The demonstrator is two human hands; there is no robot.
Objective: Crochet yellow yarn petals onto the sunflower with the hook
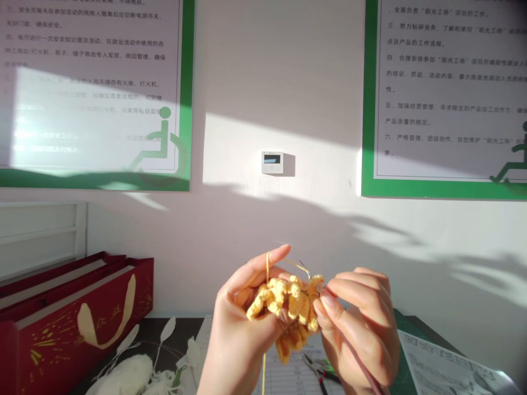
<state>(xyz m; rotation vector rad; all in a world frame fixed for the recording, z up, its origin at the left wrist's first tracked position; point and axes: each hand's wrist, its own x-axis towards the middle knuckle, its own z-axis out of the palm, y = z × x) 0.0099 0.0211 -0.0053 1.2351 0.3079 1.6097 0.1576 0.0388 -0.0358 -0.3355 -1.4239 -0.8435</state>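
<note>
Sunlit wall (280,82), green-framed notices (99,184) above. Yellow crochet piece (288,307) mid-frame, held by left hand (242,323): fingers curled round it, forefinger raised, yarn (267,267) taut over it. Right hand (356,323): fingers together, clamped on slim crochet hook (364,367), shaft toward 5 o'clock, tip hidden. Pliers (317,370) at 6 o'clock; red box (78,307) at 8 o'clock; white fluffy bundle (123,376) at 7 o'clock. Open room above hands; dark table edge (173,323) just below.
</note>
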